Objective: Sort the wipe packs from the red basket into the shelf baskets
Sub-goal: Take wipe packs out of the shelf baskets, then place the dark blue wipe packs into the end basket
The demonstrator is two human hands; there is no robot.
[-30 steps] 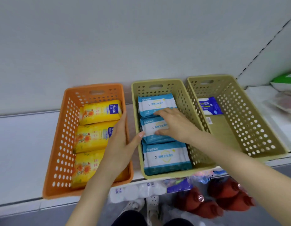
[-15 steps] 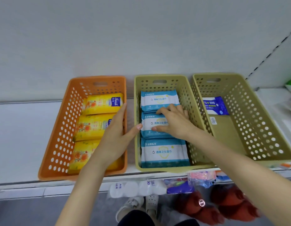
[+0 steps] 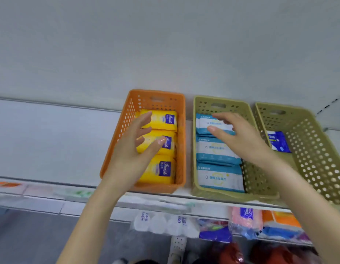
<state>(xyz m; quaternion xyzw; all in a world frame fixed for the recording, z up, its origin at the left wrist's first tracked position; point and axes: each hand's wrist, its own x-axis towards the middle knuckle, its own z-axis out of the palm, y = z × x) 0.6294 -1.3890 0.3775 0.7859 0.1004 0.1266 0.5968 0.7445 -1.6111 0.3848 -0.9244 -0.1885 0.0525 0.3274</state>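
Three yellow wipe packs (image 3: pixel 159 171) are lying in a row in the orange basket (image 3: pixel 115 149). Three blue-and-white wipe packs (image 3: pixel 218 178) are filling the middle olive basket (image 3: pixel 222 194), and one dark blue pack (image 3: pixel 279 141) is sitting in the right olive basket (image 3: pixel 314 149). The left hand (image 3: pixel 131 153) is hovering over the yellow packs, fingers spread and loosely bent, gripping nothing. The right hand (image 3: pixel 243 138) is reaching above the rearmost blue-and-white pack, fingers extended and empty. All three baskets are resting side by side on the white shelf (image 3: pixel 51 140), with wrapped white rolls (image 3: pixel 157 223) showing below.
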